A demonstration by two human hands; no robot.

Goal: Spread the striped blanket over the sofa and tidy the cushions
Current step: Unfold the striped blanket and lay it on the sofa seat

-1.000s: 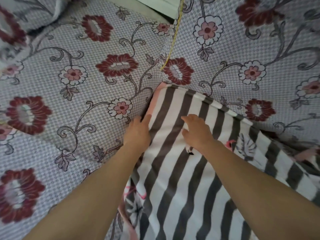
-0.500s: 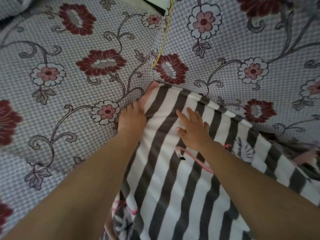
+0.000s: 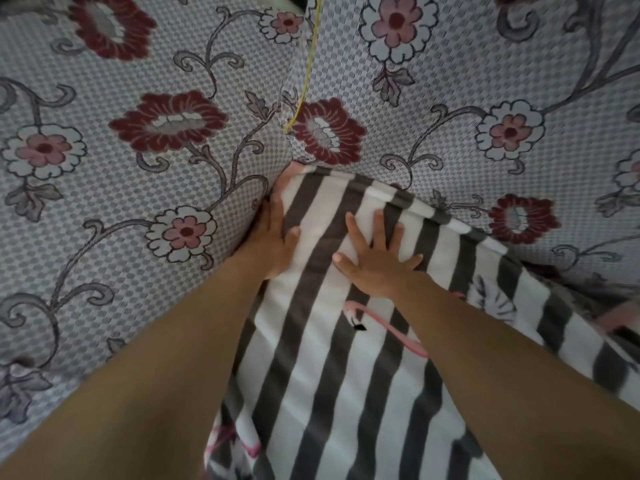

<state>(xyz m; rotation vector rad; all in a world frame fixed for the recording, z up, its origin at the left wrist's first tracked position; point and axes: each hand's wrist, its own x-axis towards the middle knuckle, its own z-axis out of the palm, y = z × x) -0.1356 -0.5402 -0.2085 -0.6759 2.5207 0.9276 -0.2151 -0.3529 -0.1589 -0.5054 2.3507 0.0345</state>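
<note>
Step in hand: pressing the top corner of the striped blanket (image 3: 346,341) into the angle where the floral sofa (image 3: 450,98) surfaces meet; a judgement from how the hands lie.
Blanket position: its folded upper edge runs along the crease between the floral surfaces, with the corner tucked just below a dark red flower; the rest runs down toward the viewer, and its right side is bunched and rumpled.
Left hand (image 3: 273,237): flat, fingers together, pushed against the blanket's left edge where it meets the floral cover; gripping nothing, as far as I can tell.
Right hand (image 3: 377,258): flat on the stripes, fingers splayed wide, palm down, holding nothing.
Other detail: a thin yellow cord (image 3: 304,81) hangs down the seam above the corner.
Cushions: none clearly identifiable in view.
Progress: early to middle; one corner is seated and the remainder unsmoothed.
Next move calls for: sweeping both palms outward and rightward to flatten the bunched side, keeping the tucked corner from pulling free.
</note>
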